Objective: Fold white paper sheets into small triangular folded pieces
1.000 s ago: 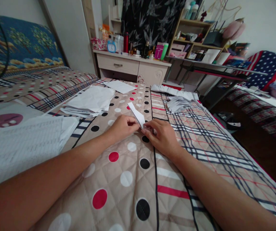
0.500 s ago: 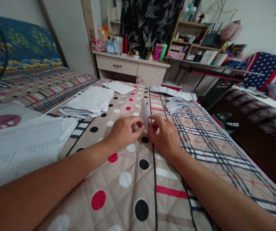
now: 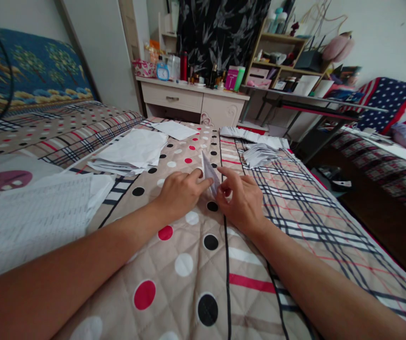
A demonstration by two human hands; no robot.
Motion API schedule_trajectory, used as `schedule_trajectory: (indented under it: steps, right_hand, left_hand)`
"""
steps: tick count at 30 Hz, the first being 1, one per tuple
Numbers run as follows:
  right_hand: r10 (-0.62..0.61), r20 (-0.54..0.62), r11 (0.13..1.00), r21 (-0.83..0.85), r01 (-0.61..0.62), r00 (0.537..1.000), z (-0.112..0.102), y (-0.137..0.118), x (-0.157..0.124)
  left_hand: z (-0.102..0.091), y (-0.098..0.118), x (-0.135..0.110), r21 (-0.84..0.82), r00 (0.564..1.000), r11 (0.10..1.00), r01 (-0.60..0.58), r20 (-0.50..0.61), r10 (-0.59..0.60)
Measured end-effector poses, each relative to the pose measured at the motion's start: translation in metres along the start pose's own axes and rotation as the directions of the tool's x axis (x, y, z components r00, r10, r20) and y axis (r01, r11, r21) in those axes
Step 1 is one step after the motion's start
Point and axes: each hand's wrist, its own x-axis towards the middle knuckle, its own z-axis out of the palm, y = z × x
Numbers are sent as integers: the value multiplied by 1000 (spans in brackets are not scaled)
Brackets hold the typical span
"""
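Note:
A small folded piece of white paper [image 3: 210, 175] stands between my two hands, low over the quilted bedspread [image 3: 195, 264]. My left hand [image 3: 181, 191] pinches its left side, index finger stretched along the fold. From the right, my right hand [image 3: 241, 200] grips the paper with thumb and fingers closed on it. Both forearms reach in from the bottom of the view.
A loose stack of white sheets [image 3: 132, 151] lies to the left, a single sheet [image 3: 175, 129] farther back, printed paper [image 3: 36, 212] at near left. Piles of folded paper pieces [image 3: 261, 152] sit to the right. A cluttered dresser [image 3: 192, 97] and shelves [image 3: 288, 56] stand beyond the bed.
The paper strip, slanted and long a second ago, has been turned upright and folded into a shorter pointed shape. Both hands stay pinched on it and have shifted slightly.

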Motion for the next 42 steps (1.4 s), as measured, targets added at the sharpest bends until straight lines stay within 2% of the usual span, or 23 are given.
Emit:
schedule_trajectory:
  steps: [3, 5, 8, 12, 15, 19, 21, 24, 26, 28, 33, 42]
  right_hand:
    - [-1, -10, 1000, 0, 1, 1000, -1, -2, 0]
    - [29, -7, 1000, 11, -29, 1000, 0, -2, 0]
    - [147, 28, 989, -10, -147, 989, 2, 0, 0]
    - [313, 132, 945, 57, -323, 941, 5, 3, -1]
    - [297, 180, 924, 194, -330, 938, 6, 2, -2]
    - [245, 229, 907, 288, -306, 942, 5, 1, -1]
    - [305, 254, 861, 339, -380, 918, 4, 4, -1]
    - [449, 283, 707, 469, -530, 848, 3, 10, -1]
    - [495, 295, 630, 526, -571, 817, 3, 10, -2]
    - [491, 286, 622, 546, -561, 823, 2, 8, -2]
    - [442, 248, 681, 532, -502, 862, 0, 0, -3]
    - [503, 301, 495, 668, -555, 810, 1, 0, -3]
  left_hand:
    - [0, 1, 1, 3, 998, 1000, 30, 53, -30]
    - [-1, 1, 2, 3, 998, 1000, 2, 55, -2]
    - [-1, 0, 3, 18, 997, 997, -78, -7, 78]
    - [-1, -1, 1, 40, 986, 989, -140, -90, 143]
    - [-2, -1, 1, 22, 987, 991, -132, -88, 133]
    - [-4, -2, 2, -2, 994, 994, -105, -7, 105]
    - [-5, -4, 3, -3, 994, 994, -107, 25, 107]
    - [-5, -8, 2, -8, 991, 992, -129, 33, 129]
    - [-4, -9, 1, -17, 991, 992, -125, 52, 126]
    - [-2, -6, 0, -19, 991, 995, -103, 83, 104]
    - [0, 1, -2, -30, 983, 996, -84, 161, 88]
    - [-2, 3, -2, -59, 983, 998, -15, 182, 26]
